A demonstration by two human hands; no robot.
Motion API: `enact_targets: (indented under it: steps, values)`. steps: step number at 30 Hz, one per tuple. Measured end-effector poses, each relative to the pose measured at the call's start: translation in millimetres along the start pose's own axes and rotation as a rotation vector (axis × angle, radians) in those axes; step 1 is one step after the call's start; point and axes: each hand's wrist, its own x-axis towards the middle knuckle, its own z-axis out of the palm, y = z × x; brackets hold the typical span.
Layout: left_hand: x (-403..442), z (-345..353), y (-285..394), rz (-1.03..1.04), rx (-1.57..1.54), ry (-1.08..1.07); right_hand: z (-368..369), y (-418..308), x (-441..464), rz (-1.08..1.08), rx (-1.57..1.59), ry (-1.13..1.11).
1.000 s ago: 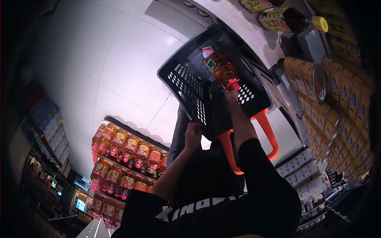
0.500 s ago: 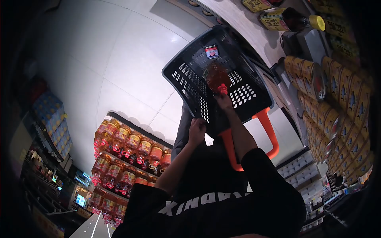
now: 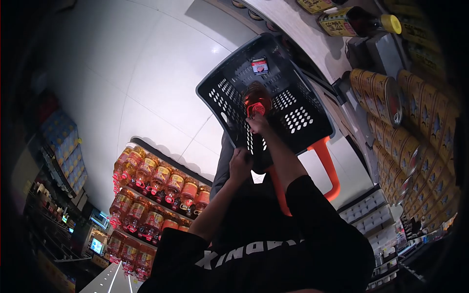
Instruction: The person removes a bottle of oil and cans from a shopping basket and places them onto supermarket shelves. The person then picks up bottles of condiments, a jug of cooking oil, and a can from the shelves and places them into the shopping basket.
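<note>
A dark perforated shopping basket (image 3: pixel 217 73) with orange handles lies before me, its opening facing up. Inside it stands a bottle of amber oil (image 3: pixel 257 93) with a red cap and handle, near the basket's left side. My right hand (image 3: pixel 257 123) is closed on the red handle at the bottle's top. My left hand (image 3: pixel 240 163) is closed at the basket's near left rim, its fingertips partly hidden. A small red and white package (image 3: pixel 260 66) rests at the far end of the basket.
Shelves of oil bottles (image 3: pixel 161 178) with red caps stand at the lower left. On the right are stacked yellow cans (image 3: pixel 373 97) and a dark bottle with a yellow cap (image 3: pixel 349 22). Blue packs (image 3: pixel 63 141) stand at the far left.
My right hand has moved left with the bottle, from the middle of the basket to its left side. The bottle has gone from lying tilted to more upright. My left hand stays near the rim.
</note>
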Motion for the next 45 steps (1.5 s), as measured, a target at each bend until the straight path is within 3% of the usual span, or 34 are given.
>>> enact_targets:
  steps: [1, 4, 5, 7, 8, 9, 12, 15, 16, 18, 20, 23, 24, 26, 27, 30, 35, 39, 43, 45]
  values:
    - [-1.2, 1.6, -5.7, 0.081, -0.051, 0.03, 4.3, 10.4, 3.9, -0.093, -0.133, 0.059]
    - [-4.4, 0.3, 8.6, -0.039, -0.063, 0.051, -38.5, -4.0, -27.7, -0.247, -0.286, 0.032]
    - [-8.6, 0.4, 13.2, 0.01, -0.006, 0.093, -61.7, -10.5, -44.7, -0.276, -0.314, -0.017]
    - [-19.6, 0.2, 25.8, -0.087, -0.044, 0.044, -120.7, -44.7, -100.3, -0.296, -0.427, -0.137]
    - [-26.3, 1.2, 34.8, -0.129, -0.067, 0.023, -125.1, -21.5, -96.6, -0.395, -0.598, -0.058]
    - [-33.1, 6.3, 37.4, -0.102, -0.114, -0.009, -142.7, -21.0, -114.1, -0.386, -0.677, -0.122]
    - [-63.2, 13.3, 68.8, 0.007, -0.38, -0.22, -190.4, -36.0, -207.6, -0.381, -0.837, -0.243]
    - [-99.8, 6.6, 125.5, 0.241, -0.348, -0.366, -213.1, -20.1, -306.7, -0.511, -0.803, -0.22]
    - [-110.6, 2.1, 144.3, 0.217, -0.308, -0.465, -218.4, -16.7, -342.2, -0.513, -0.747, -0.231]
    - [-120.5, -1.8, 160.0, 0.45, -0.104, -0.547, -223.4, -10.6, -393.6, -0.435, -0.595, -0.338]
    - [-123.0, -2.8, 162.8, 0.57, 0.041, -0.498, -224.6, -4.5, -425.8, -0.577, -0.738, -0.317]
    - [-115.8, -5.7, 162.3, 0.562, 0.143, -0.559, -213.7, 11.3, -437.1, -0.771, -1.086, -0.046]
    - [-116.8, -0.6, 162.1, 0.559, 0.151, -0.575, -206.7, 14.8, -425.7, -0.658, -1.123, 0.009]
    - [-120.1, 8.1, 161.7, 0.548, 0.172, -0.514, -211.1, 7.9, -409.6, -0.788, -1.192, 0.072]
    - [-116.2, 14.2, 161.6, 0.562, 0.137, -0.459, -211.1, -19.4, -426.0, -0.721, -1.291, 0.05]
    - [-111.5, 22.4, 154.4, 0.519, 0.081, -0.411, -220.7, -7.3, -389.7, -0.707, -1.441, 0.013]
    - [-86.1, 19.3, 158.3, 0.423, 0.109, -0.242, -233.8, -35.9, -352.8, -0.929, -1.431, 0.116]
    - [-77.0, -17.3, 182.6, 0.246, -0.019, -0.162, -228.8, -90.2, -353.5, -0.775, -1.468, 0.089]
    - [-58.6, -45.3, 201.9, 0.153, 0.091, 0.071, -229.6, -139.6, -334.4, -0.871, -1.479, 0.086]
    - [-39.2, -64.4, 206.9, 0.099, 0.179, 0.089, -224.6, -165.6, -324.1, -0.911, -1.48, 0.07]
